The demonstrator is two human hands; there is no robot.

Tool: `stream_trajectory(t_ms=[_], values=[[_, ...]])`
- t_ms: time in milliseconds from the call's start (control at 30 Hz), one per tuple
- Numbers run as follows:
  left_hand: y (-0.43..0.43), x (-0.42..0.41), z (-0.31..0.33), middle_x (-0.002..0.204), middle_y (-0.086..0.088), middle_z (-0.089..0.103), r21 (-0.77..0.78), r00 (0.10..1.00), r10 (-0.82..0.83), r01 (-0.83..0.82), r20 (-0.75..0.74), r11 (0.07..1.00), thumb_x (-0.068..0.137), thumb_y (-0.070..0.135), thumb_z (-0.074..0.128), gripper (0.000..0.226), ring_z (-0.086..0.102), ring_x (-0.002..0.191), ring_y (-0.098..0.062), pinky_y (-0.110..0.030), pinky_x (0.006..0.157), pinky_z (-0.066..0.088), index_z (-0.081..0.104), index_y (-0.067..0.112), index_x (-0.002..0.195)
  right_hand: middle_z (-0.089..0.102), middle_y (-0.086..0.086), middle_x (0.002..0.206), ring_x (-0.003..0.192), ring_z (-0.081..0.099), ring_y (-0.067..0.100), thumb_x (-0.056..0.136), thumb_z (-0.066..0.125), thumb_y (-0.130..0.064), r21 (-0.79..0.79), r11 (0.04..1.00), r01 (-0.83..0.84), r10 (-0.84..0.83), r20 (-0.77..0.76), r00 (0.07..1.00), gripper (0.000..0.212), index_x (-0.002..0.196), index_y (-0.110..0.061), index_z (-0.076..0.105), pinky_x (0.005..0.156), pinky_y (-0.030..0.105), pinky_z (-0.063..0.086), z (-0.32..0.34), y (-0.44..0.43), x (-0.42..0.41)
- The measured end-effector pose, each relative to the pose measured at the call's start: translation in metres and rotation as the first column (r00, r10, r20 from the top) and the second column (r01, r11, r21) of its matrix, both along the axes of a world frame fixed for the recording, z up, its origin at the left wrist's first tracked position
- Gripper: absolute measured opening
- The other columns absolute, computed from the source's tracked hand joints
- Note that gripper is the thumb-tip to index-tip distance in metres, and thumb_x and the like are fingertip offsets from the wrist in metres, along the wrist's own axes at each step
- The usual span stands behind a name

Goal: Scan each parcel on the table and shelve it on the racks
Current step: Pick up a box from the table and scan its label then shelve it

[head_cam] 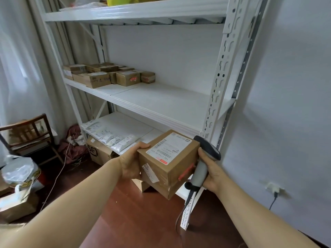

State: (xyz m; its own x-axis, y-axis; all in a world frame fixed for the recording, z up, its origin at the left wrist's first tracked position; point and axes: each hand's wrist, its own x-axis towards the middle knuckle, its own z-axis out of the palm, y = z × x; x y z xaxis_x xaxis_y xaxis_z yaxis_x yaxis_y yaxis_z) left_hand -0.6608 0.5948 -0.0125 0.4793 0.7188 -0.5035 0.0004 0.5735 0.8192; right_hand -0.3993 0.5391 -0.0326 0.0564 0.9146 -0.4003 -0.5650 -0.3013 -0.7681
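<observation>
Your left hand (pixel 131 163) grips the box (pixel 170 163) at its left end, with the thumb curled over the top edge; the fingers beneath it are hidden. The box sits in the lower centre of the frame, held in the air above the floor (pixel 136 221) and in front of the rack's (pixel 220 83) lower shelf. A white label (pixel 169 146) with barcodes covers most of its top face, and a red strip runs along its right side.

Your right hand (pixel 212 173) is closed round the grey handle of the scanner (pixel 206 158), just right of the box. The scanner stands nearly upright, its dark head beside the box's upper right corner. One fingertip of that hand touches the box's right edge. A cable (pixel 180 217) hangs from the base of the handle towards the floor.

The white rack fills the upper middle of the frame. On its middle shelf, a cluster of small boxes (pixel 107 75) sits at the left end. On the lower shelf, a row of white mailers (pixel 111 136) lies at the left. A carton (pixel 100 153) marked SF stands on the floor below them. Something yellow (pixel 123 0) shows on the top shelf at the upper edge.

A wooden chair (pixel 30 133) stands at centre left, and a grey bag (pixel 19 170) lies lower left. A socket (pixel 273 187) with a plug in it is on the wall, lower right.
</observation>
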Motion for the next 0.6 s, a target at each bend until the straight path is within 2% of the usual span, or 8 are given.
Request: stream_trajectory(t_ms=[67, 167, 267, 367, 400, 467, 500, 600], values=[[0.001, 0.004, 0.005, 0.103, -0.011, 0.067, -0.035, 0.998, 0.053, -0.053, -0.028, 0.998, 0.048, 0.057, 0.074, 0.074, 0.057, 0.101, -0.032, -0.049, 0.090, 0.040, 0.065, 0.018, 0.110, 0.074, 0.014, 0.094, 0.098, 0.067, 0.034, 0.072, 0.077, -0.034, -0.025, 1.000, 0.000, -0.001, -0.041, 0.999, 0.044, 0.108, -0.011, 0.068, 0.088, 0.061, 0.049, 0.000, -0.002, -0.007], [0.005, 0.017, 0.008, 0.117, -0.017, 0.057, -0.144, 0.959, 0.244, -0.264, -0.141, 0.954, 0.071, 0.071, 0.056, 0.072, 0.047, 0.116, -0.043, -0.068, 0.101, 0.029, 0.060, 0.016, 0.117, 0.072, 0.016, 0.106, 0.103, 0.066, 0.036, 0.060, 0.084, -0.027, -0.018, 0.996, 0.085, -0.086, -0.052, 0.995, 0.061, 0.115, -0.009, 0.067, 0.090, 0.060, 0.050, -0.002, -0.002, -0.016], [0.001, 0.039, 0.008, 0.111, -0.013, 0.054, -0.247, 0.886, 0.453, -0.464, -0.104, 0.851, 0.072, 0.087, 0.041, 0.089, 0.049, 0.113, -0.042, -0.062, 0.096, 0.035, 0.055, 0.008, 0.111, 0.070, 0.017, 0.113, 0.105, 0.065, 0.037, 0.049, 0.089, -0.026, -0.023, 0.980, 0.198, -0.198, -0.025, 0.980, 0.073, 0.117, -0.009, 0.066, 0.090, 0.061, 0.050, -0.003, 0.000, -0.022], [-0.010, 0.060, 0.008, 0.089, -0.014, 0.069, -0.274, 0.903, 0.422, -0.389, 0.074, 0.880, 0.071, 0.084, 0.049, 0.082, 0.061, 0.090, -0.033, -0.048, 0.090, 0.044, 0.061, 0.006, 0.092, 0.069, 0.016, 0.113, 0.105, 0.065, 0.036, 0.051, 0.088, -0.024, -0.024, 0.968, 0.250, -0.251, -0.014, 0.968, 0.068, 0.114, -0.009, 0.067, 0.088, 0.059, 0.051, -0.005, 0.005, -0.021], [-0.012, 0.065, 0.007, 0.092, -0.016, 0.072, -0.241, 0.924, 0.366, -0.332, 0.112, 0.912, 0.067, 0.080, 0.058, 0.078, 0.063, 0.094, -0.033, -0.049, 0.096, 0.043, 0.064, 0.009, 0.098, 0.070, 0.015, 0.113, 0.105, 0.065, 0.036, 0.052, 0.088, -0.023, -0.021, 0.968, 0.249, -0.249, -0.015, 0.968, 0.066, 0.113, -0.010, 0.068, 0.088, 0.058, 0.052, -0.005, 0.006, -0.020], [-0.015, 0.066, 0.005, 0.115, -0.020, 0.066, -0.200, 0.958, 0.272, -0.250, 0.092, 0.947, 0.056, 0.069, 0.074, 0.079, 0.057, 0.111, -0.039, -0.059, 0.109, 0.028, 0.063, 0.018, 0.115, 0.070, 0.014, 0.112, 0.104, 0.065, 0.035, 0.056, 0.085, -0.020, -0.012, 0.972, 0.236, -0.236, -0.012, 0.972, 0.055, 0.108, -0.011, 0.068, 0.088, 0.058, 0.052, -0.005, 0.007, -0.017], [-0.016, 0.063, 0.006, 0.121, -0.022, 0.060, -0.193, 0.965, 0.249, -0.231, 0.076, 0.954, 0.055, 0.061, 0.076, 0.075, 0.053, 0.114, -0.042, -0.065, 0.109, 0.022, 0.061, 0.022, 0.117, 0.069, 0.014, 0.110, 0.103, 0.065, 0.034, 0.058, 0.083, -0.018, -0.006, 0.975, 0.221, -0.221, -0.010, 0.975, 0.048, 0.103, -0.012, 0.068, 0.086, 0.056, 0.052, -0.005, 0.007, -0.014], [-0.007, 0.042, 0.010, 0.119, -0.019, 0.055, -0.122, 0.968, 0.238, -0.229, 0.072, 0.966, 0.055, 0.043, 0.078, 0.070, 0.053, 0.112, -0.043, -0.067, 0.100, 0.035, 0.059, 0.021, 0.118, 0.069, 0.010, 0.106, 0.094, 0.065, 0.030, 0.064, 0.078, -0.023, 0.009, 0.990, 0.144, -0.144, -0.020, 0.989, 0.036, 0.097, -0.013, 0.067, 0.078, 0.048, 0.054, -0.005, 0.006, 0.002]])
